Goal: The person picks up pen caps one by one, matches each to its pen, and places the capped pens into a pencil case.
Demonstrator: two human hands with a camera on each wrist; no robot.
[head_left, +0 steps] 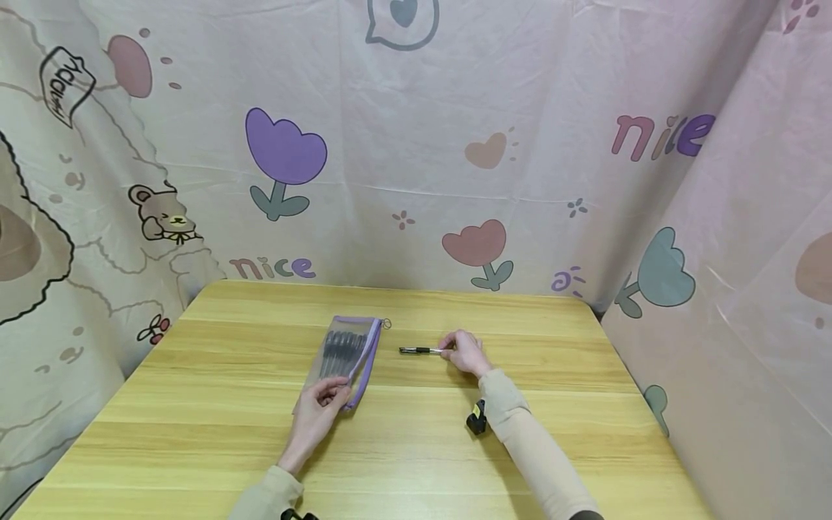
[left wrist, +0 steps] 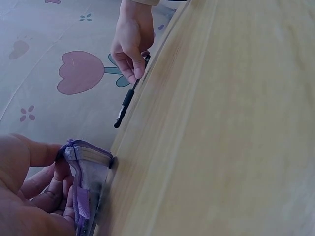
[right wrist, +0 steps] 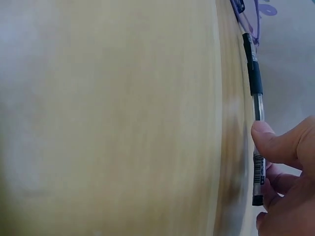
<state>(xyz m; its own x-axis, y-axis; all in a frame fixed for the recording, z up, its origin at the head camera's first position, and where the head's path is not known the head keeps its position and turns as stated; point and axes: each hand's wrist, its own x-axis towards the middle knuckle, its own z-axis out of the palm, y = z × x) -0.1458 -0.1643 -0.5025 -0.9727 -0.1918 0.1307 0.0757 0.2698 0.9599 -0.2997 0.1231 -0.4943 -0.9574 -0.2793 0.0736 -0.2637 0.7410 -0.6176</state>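
A clear pen pouch (head_left: 343, 354) with purple trim lies on the table, several dark-gripped pens inside it. My left hand (head_left: 320, 404) pinches its near edge by the zipper; in the left wrist view the purple zipper edge (left wrist: 81, 196) stands between thumb and fingers, its mouth parted. To the right of the pouch, my right hand (head_left: 464, 352) pinches a black-and-clear gel pen (head_left: 419, 350) near its rear end. The capped tip points left toward the pouch. In the right wrist view the pen (right wrist: 256, 78) shows a barcode label close to my thumb.
The light wood table (head_left: 214, 375) stretches around both hands. A printed curtain (head_left: 390, 144) hangs behind it and along both sides. A small metal ring (head_left: 386, 323) hangs from the zipper at the pouch's far corner. A black wrist camera (head_left: 477, 417) sits beneath the right sleeve.
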